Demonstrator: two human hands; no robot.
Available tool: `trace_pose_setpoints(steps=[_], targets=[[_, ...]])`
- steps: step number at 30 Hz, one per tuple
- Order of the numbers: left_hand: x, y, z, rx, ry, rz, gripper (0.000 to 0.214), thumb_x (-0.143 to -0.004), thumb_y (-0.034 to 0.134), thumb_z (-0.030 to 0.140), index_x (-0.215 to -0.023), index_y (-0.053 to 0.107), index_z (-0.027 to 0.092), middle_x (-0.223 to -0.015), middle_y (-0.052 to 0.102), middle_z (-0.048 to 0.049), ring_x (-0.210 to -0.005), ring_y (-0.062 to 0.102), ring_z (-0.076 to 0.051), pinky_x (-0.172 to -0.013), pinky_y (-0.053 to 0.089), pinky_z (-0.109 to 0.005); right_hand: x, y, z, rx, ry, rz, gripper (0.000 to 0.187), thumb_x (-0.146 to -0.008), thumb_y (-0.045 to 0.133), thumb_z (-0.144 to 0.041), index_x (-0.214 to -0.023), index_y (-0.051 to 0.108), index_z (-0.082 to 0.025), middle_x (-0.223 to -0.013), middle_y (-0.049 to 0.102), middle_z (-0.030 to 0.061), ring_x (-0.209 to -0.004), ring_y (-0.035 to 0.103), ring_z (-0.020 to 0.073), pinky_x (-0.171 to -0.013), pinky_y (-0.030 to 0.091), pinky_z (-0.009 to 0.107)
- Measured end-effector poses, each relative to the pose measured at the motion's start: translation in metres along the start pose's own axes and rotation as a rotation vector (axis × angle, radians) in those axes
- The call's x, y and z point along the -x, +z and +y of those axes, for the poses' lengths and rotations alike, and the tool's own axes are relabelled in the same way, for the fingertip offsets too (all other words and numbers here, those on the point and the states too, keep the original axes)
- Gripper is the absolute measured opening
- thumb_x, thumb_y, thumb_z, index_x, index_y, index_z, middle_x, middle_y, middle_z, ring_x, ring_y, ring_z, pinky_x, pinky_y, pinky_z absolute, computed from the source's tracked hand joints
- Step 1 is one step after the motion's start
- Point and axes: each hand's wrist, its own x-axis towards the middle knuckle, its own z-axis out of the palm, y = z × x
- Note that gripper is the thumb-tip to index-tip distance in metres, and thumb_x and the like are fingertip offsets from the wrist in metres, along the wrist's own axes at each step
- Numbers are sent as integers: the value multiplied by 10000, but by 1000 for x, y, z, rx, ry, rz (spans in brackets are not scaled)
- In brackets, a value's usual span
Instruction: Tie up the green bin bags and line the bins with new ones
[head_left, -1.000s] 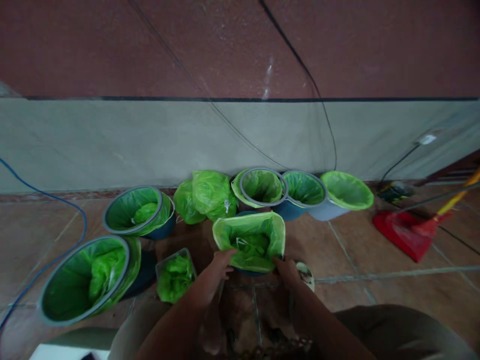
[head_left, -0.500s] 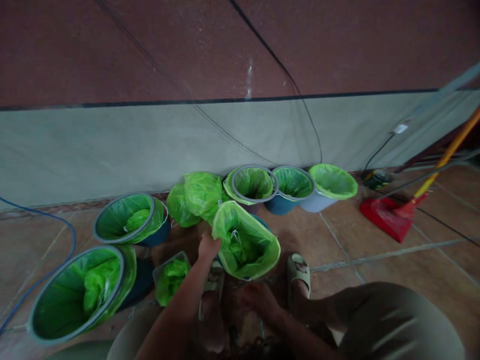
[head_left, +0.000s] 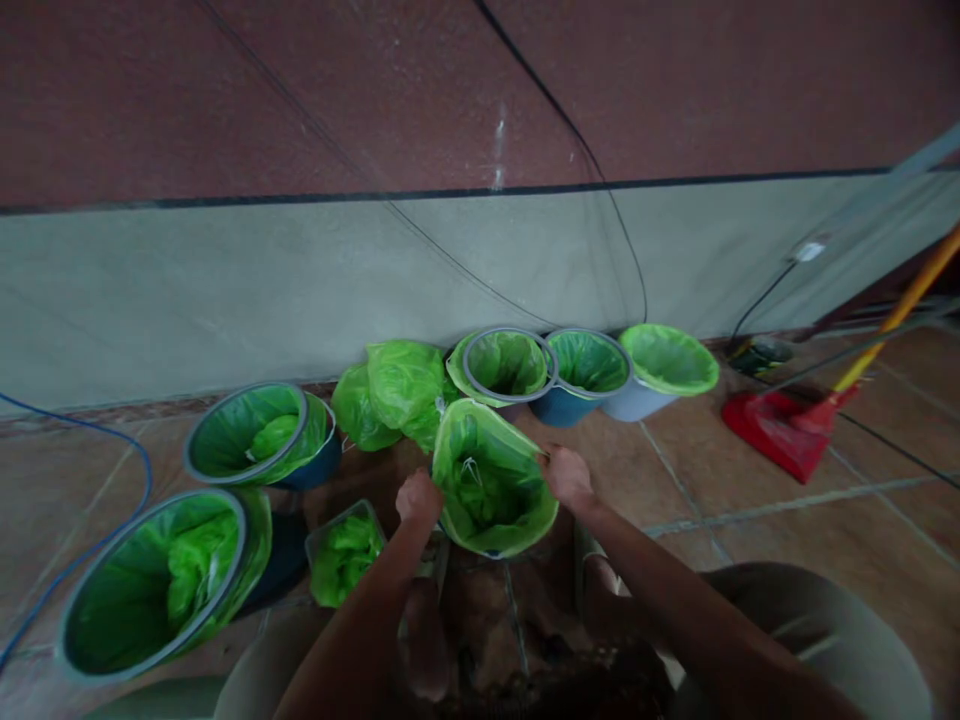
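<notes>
A small bin [head_left: 491,545] lined with a bright green bag [head_left: 491,470] stands on the tiled floor [head_left: 712,480] right in front of the person, between their feet and the row of bins along the wall. The bag's mouth is stretched open over the rim, and more crumpled green plastic sits inside it. The left hand [head_left: 418,497] is closed on the bag's edge at the near left side. The right hand [head_left: 568,476] is closed on the edge at the right side, so the bag is held between the two hands, which are well apart from each other.

Just behind the bin, a tied, bulging green bag [head_left: 397,390] lies on the floor. To its right, three lined bins stand in a row touching one another against the wall: one with a grey ring [head_left: 508,365], a blue one [head_left: 589,372] and a pale one [head_left: 664,372]. To the left of the held bin are a low clear tub [head_left: 341,550] with green plastic in it, a blue bin with a grey ring [head_left: 259,445] and, nearest the camera, a larger lined bin [head_left: 154,580] tilted on its side.

Farther right, a red dustpan [head_left: 772,430] with a yellow handle rests on the floor near a wall socket [head_left: 810,248]. Thin black cables [head_left: 600,170] run down the wall [head_left: 225,300], and a blue cable [head_left: 112,440] curves over the floor at far left.
</notes>
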Motion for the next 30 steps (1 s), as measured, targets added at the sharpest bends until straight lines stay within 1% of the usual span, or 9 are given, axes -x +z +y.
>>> trace_pose_setpoints(steps=[3,6,9,12,15,18,22,26,30], targets=[[-2,-12,1,35,-29,45,297,-851,484,202,-1069,663,111,-1074,707,-214,-1045,678,-314,-825,510,-345,-3,-8,4,-21,0,94,259,-909,469,-216,-925,723,-169,-870,725,114,-780,662,206,-645,394,257],[-4,-26,4,63,-14,47,266,-848,493,229,-981,692,114,-1046,718,-203,-1041,679,-309,-822,502,-328,1,-14,1,-121,-28,172,233,-884,484,-202,-852,713,-178,-819,721,86,-750,641,181,-633,376,240],[-4,-36,6,83,17,30,241,-823,506,237,-916,706,139,-1011,729,-182,-1018,684,-308,-784,499,-318,10,-11,-7,-254,-69,189,215,-868,494,-214,-799,695,-186,-764,703,56,-700,605,159,-628,365,232],[0,-47,8,87,58,42,206,-804,519,252,-826,706,169,-922,742,-146,-950,698,-296,-739,491,-305,20,-4,-14,-387,-53,172,219,-846,497,-237,-729,674,-185,-681,666,35,-626,557,143,-602,352,233],[2,-60,6,95,86,105,199,-805,518,271,-774,694,182,-842,739,-114,-888,703,-272,-714,481,-290,26,-1,-14,-558,-18,192,246,-831,491,-304,-700,658,-181,-611,618,15,-564,514,133,-562,346,231],[2,-72,3,120,70,195,203,-813,511,282,-764,681,182,-815,734,-101,-869,698,-259,-699,472,-280,30,0,-9,-714,7,244,287,-817,473,-373,-695,647,-180,-583,586,-1,-539,496,128,-533,347,227],[-2,-80,1,169,33,252,199,-804,510,278,-734,664,173,-795,725,-103,-839,691,-259,-680,460,-285,34,5,0,-712,108,216,283,-751,517,-391,-564,580,-188,-483,499,-19,-480,434,118,-487,312,234],[-4,-88,-3,238,21,323,192,-787,506,272,-689,642,177,-727,696,-87,-778,673,-242,-673,452,-287,34,7,5,-871,107,296,344,-770,528,-477,-671,636,-166,-569,596,13,-513,494,130,-498,371,231],[-9,-101,-16,356,36,439,170,-744,531,275,-604,578,193,-613,619,-45,-688,620,-209,-645,432,-277,33,-4,1,-1008,143,326,392,-740,560,-543,-694,629,-160,-575,605,20,-500,507,131,-475,395,231]])
